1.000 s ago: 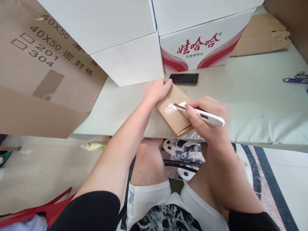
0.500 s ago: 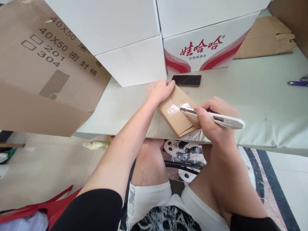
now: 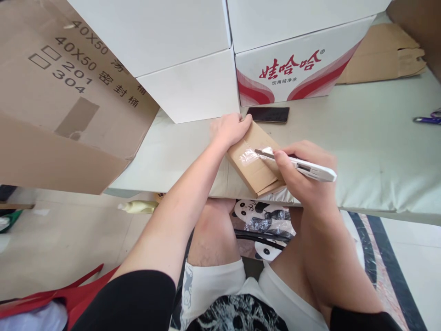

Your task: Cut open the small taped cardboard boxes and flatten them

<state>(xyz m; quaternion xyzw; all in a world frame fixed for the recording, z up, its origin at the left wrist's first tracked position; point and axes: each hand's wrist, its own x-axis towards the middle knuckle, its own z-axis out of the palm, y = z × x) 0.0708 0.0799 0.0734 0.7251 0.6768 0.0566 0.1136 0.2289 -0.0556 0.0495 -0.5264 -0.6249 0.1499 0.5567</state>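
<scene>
A small brown cardboard box (image 3: pixel 253 168) lies at the near edge of the pale table (image 3: pixel 372 138), with clear tape across its top. My left hand (image 3: pixel 229 129) is closed over the box's far left corner and holds it down. My right hand (image 3: pixel 306 172) grips a white utility knife (image 3: pixel 310 168). The knife's blade tip rests on the taped seam in the middle of the box top.
A black phone (image 3: pixel 268 114) lies just behind the small box. Two white cartons (image 3: pixel 186 87) (image 3: pixel 292 69) stand at the back, one with red print. A large open brown carton (image 3: pixel 65 105) overhangs the left. Pens (image 3: pixel 427 119) lie far right. Flattened cardboard (image 3: pixel 382 55) lies back right.
The knife slid right along the tape, then came back left to the middle of the seam. My left hand has kept its hold on the box.
</scene>
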